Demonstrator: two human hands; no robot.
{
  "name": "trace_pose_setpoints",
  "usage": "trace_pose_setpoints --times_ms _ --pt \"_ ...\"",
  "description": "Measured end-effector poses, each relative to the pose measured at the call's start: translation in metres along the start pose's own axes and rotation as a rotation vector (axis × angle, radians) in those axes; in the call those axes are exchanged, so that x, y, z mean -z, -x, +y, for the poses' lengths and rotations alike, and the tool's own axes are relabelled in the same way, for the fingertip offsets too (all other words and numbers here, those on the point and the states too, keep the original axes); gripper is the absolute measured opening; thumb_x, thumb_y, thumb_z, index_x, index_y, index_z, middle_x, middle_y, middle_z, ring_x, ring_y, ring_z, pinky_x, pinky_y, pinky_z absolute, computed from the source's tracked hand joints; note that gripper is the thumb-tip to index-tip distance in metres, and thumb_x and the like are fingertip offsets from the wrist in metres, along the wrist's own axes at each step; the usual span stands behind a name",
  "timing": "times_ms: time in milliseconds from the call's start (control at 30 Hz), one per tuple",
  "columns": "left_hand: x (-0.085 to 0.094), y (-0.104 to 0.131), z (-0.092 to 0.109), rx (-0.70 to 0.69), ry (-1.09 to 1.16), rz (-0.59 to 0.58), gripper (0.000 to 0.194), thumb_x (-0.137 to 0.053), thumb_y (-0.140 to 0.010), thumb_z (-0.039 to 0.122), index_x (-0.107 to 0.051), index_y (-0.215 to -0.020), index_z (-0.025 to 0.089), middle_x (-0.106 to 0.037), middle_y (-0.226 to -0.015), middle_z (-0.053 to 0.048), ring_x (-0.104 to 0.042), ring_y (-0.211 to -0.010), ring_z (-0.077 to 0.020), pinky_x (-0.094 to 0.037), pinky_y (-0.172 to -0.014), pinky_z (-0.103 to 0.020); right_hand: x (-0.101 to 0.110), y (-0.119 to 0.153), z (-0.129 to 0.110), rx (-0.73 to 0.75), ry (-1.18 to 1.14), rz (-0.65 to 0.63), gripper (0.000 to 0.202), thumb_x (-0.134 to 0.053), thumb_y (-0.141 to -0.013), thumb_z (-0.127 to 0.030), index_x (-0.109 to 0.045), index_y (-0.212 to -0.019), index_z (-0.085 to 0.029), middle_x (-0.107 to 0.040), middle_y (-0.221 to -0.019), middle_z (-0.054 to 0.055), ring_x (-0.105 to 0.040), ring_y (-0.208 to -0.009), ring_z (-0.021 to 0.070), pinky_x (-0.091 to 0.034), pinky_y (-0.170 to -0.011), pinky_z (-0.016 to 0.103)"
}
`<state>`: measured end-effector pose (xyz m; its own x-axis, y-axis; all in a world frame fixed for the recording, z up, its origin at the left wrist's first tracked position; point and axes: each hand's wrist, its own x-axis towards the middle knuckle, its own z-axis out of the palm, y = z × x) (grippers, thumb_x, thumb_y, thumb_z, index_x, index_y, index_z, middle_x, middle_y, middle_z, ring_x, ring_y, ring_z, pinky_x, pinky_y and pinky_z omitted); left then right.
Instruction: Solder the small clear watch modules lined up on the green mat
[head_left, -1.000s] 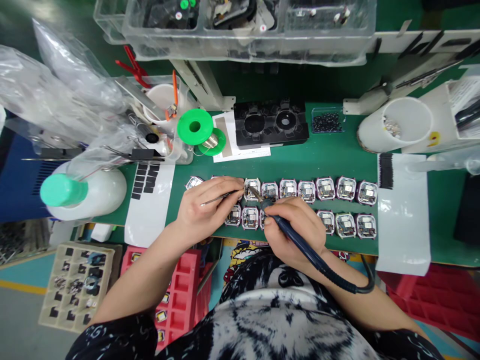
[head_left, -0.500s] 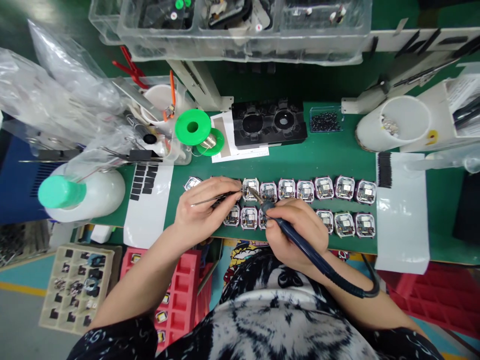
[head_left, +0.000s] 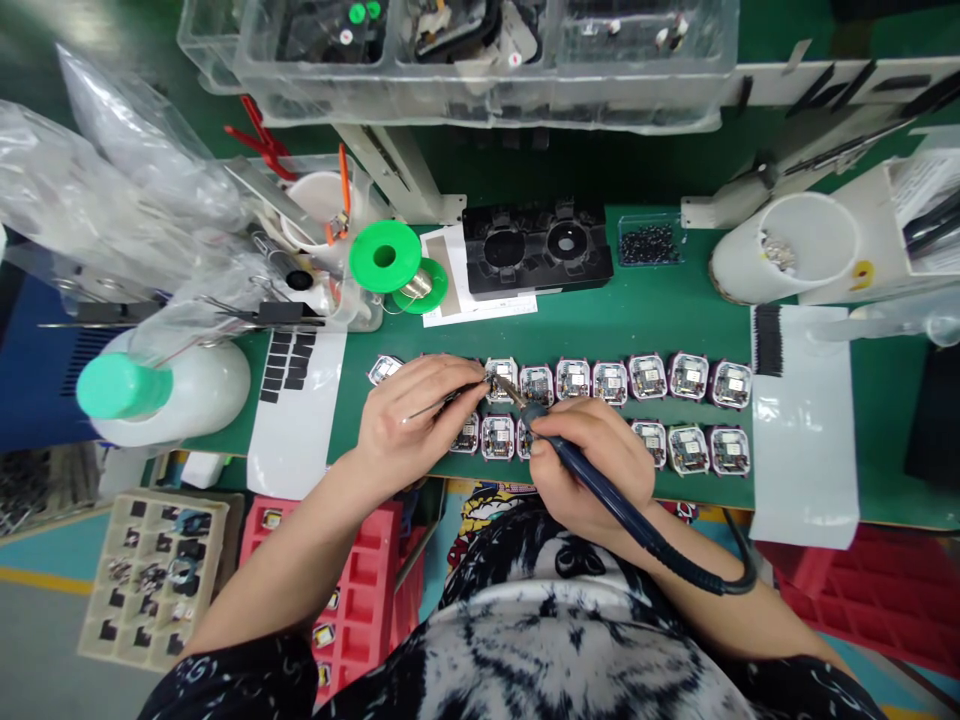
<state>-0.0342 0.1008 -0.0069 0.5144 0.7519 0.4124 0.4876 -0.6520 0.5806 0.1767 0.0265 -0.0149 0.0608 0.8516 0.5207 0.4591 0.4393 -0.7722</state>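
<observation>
Two rows of small square watch-like modules with exposed circuit boards lie on the green mat. My left hand pinches thin metal tweezers, their tips beside one module in the back row. My right hand grips a dark blue soldering iron like a pen. The iron's tip points at the same module, close to the tweezer tips; whether they touch is too small to tell. My hands hide parts of both rows.
Behind the rows stand a green solder spool, a black fixture and a tray of black screws. A white bottle is at left, a white cup at right. A clear bin hangs over the back.
My left hand has shifted slightly to the right, with the tweezer tips now nearer the iron's tip. My right hand has barely moved.
</observation>
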Motion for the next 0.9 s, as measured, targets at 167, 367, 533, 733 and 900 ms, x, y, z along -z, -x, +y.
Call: trace_pose_setpoints --times_ms 167,367,533,733,900 --pt "-0.0009 -0.0012 0.0017 -0.004 -0.003 0.010 0.023 -0.074 -0.091 0.008 -0.069 -0.111 0.018 -0.078 -0.106 -0.006 -0.074 -0.098 -0.0182 -0.062 -0.088 -0.036 -0.0001 -0.0007 -0.0007 -0.008 -0.006 -0.003 0.022 -0.068 -0.085 -0.013 -0.067 -0.106 -0.021 -0.069 -0.088 0.002 -0.068 -0.081 0.0149 -0.060 -0.074 0.031" --pt "-0.0013 -0.0022 0.0022 -0.009 -0.001 0.014 0.023 -0.074 -0.090 0.007 -0.069 -0.111 0.017 -0.078 -0.105 -0.007 -0.075 -0.098 -0.0184 -0.062 -0.087 -0.035 0.0006 -0.0001 0.0004 -0.015 -0.024 -0.026 0.026 -0.070 -0.083 -0.011 -0.068 -0.108 -0.020 -0.069 -0.091 0.003 -0.068 -0.083 0.0147 -0.061 -0.076 0.031" --pt "-0.0020 -0.0014 0.0016 -0.011 0.003 0.016 0.023 -0.074 -0.090 0.006 -0.069 -0.109 0.018 -0.078 -0.104 -0.005 -0.074 -0.099 -0.0180 -0.062 -0.088 -0.035 -0.0001 -0.0003 0.0010 -0.012 -0.021 -0.035 0.026 -0.069 -0.084 -0.011 -0.067 -0.108 -0.019 -0.069 -0.092 0.003 -0.068 -0.083 0.0148 -0.061 -0.075 0.032" --pt "-0.0019 -0.0010 0.0018 0.024 0.000 0.033 0.019 -0.073 -0.092 0.008 -0.071 -0.107 0.018 -0.078 -0.104 -0.005 -0.075 -0.098 -0.0169 -0.062 -0.088 -0.034 -0.0010 -0.0014 0.0007 -0.006 -0.013 -0.044 0.024 -0.068 -0.085 -0.010 -0.067 -0.107 -0.020 -0.069 -0.091 0.003 -0.068 -0.083 0.0149 -0.061 -0.075 0.032" --pt "0.0003 -0.0009 0.0036 0.084 0.025 0.044 0.020 -0.074 -0.091 0.008 -0.072 -0.109 0.018 -0.078 -0.105 -0.005 -0.075 -0.097 -0.0167 -0.062 -0.087 -0.033 -0.0002 -0.0009 -0.0010 -0.002 -0.010 -0.018 0.024 -0.068 -0.085 -0.011 -0.067 -0.107 -0.021 -0.069 -0.090 0.002 -0.069 -0.083 0.0149 -0.062 -0.076 0.032"
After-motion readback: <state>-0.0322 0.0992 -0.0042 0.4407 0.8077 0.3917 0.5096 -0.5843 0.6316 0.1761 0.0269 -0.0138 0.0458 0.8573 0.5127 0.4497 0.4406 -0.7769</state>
